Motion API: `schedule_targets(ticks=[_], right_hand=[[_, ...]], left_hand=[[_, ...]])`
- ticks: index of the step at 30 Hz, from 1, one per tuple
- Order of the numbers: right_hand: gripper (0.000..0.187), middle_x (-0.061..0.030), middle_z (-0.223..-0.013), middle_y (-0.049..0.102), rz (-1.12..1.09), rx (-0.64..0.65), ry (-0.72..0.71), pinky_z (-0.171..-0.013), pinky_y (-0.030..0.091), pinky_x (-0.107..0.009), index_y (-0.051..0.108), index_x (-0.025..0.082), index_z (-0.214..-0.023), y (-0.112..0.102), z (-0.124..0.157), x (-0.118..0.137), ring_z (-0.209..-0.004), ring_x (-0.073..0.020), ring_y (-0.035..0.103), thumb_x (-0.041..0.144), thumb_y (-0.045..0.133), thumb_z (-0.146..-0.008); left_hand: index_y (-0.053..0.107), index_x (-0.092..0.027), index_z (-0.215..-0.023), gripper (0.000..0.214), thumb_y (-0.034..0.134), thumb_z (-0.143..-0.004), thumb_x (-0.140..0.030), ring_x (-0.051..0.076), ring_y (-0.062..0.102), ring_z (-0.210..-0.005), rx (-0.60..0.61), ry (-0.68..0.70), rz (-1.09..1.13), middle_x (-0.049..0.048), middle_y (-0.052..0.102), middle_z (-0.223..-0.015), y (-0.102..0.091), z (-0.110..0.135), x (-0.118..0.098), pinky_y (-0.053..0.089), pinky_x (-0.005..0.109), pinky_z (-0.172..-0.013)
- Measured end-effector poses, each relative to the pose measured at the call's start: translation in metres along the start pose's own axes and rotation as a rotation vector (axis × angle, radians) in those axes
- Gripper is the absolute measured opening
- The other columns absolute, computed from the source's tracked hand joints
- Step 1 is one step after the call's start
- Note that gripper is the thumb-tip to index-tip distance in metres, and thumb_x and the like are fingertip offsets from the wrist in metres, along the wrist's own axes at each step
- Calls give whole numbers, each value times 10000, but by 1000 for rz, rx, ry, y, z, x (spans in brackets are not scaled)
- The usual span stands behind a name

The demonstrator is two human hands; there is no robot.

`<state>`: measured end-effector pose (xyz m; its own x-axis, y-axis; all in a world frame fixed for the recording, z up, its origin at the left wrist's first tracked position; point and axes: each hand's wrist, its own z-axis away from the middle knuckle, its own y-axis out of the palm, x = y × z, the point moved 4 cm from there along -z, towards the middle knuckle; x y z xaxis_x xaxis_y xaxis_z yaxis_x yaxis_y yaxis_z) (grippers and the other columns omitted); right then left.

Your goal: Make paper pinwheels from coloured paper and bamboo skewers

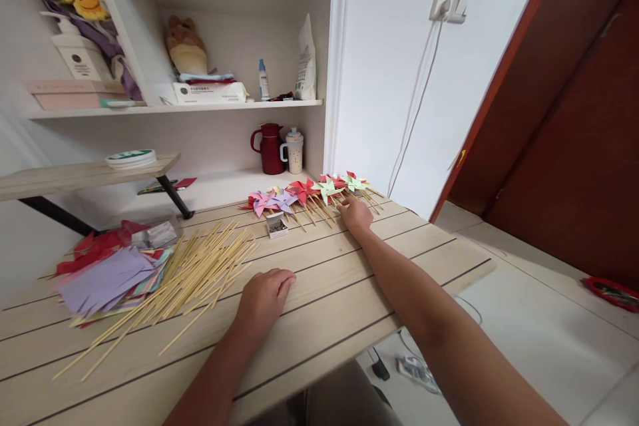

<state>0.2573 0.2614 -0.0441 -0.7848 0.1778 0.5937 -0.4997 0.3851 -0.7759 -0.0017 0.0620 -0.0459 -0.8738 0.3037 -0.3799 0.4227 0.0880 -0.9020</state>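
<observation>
My right hand (pixel 356 214) reaches to the far side of the table, its fingers pinched on the stick of a pale green paper pinwheel (pixel 327 191). Around it lies a row of finished pinwheels, among them a red one (pixel 301 192), a purple one (pixel 283 200) and a pink one (pixel 260 202), their sticks pointing toward me. Loosely curled, my left hand (pixel 267 293) rests on the tabletop with nothing visible in it. To its left is a spread heap of thin wooden sticks (pixel 200 273). A small open box of metal pins (pixel 276 226) sits between the sticks and the pinwheels.
Cut purple paper sheets (pixel 107 279) and red paper (pixel 100 249) are piled at the left, beside a clear plastic container (pixel 162 233). A small raised shelf (pixel 90 173) stands behind. A red jug (pixel 271 148) and a cup (pixel 295 151) stand at the back.
</observation>
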Motion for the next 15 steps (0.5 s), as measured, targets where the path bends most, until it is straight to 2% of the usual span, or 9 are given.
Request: schedule_targets(ticks=[9, 15], right_hand=[[322, -76, -884, 769, -177, -37, 28, -796, 473, -313, 737, 228, -1089, -5, 3, -6, -941, -240, 693, 436, 526, -964], [389, -45, -686, 722, -384, -73, -23, -639, 469, -289, 748, 158, -1030, -9, 9, -15, -601, -197, 640, 437, 497, -929]], left_hand=[[766, -272, -1010, 311, 456, -985, -270, 228, 703, -983, -25, 4, 7, 17, 787, -1067, -1, 1, -1, 482, 355, -877], [765, -273, -1024, 295, 472, -993, -276, 213, 699, -983, -15, 2, 16, 21, 787, -1051, 0, 4, -4, 476, 336, -888]])
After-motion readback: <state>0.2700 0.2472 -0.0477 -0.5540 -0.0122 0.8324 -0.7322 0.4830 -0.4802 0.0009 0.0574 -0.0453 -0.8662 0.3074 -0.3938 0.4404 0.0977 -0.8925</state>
